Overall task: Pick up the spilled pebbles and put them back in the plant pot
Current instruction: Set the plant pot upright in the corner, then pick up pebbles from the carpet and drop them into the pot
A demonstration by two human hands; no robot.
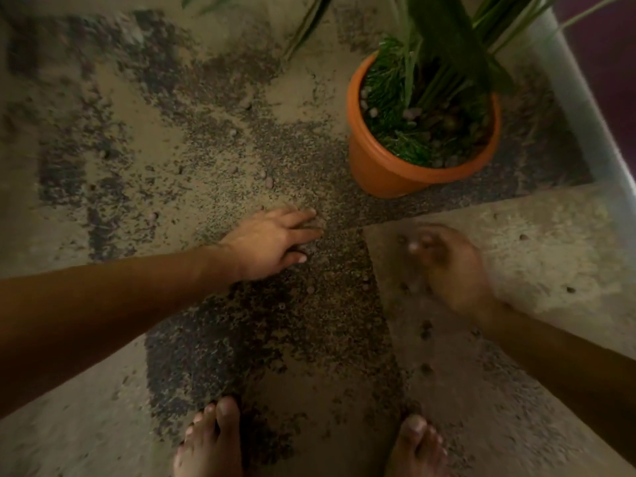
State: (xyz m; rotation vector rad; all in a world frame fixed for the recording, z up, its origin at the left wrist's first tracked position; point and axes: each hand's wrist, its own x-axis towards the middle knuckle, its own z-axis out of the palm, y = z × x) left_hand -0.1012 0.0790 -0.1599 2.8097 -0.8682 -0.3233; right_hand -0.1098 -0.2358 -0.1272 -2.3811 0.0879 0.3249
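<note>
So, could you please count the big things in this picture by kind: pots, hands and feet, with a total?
Round orange plastic plant pot: 1
Bare hands: 2, the left hand and the right hand
Bare feet: 2, the left foot and the right foot
Total: 5
The small pebbles on the floor are too blurred to count.

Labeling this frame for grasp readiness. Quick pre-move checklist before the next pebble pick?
1. Pot upright, opening reachable: ok. The orange plant pot stands upright, though leaves cover part of its top.
2. Pebbles left on the floor: ok. One pebble lies beyond the left hand.
3. Left hand free: cannot tell. It lies flat, fingers on the ground.
4. Right hand contents: cannot tell, motion blurred.
5. Path to pot clear: ok.
6. Bare feet clear of hands: ok.
</note>
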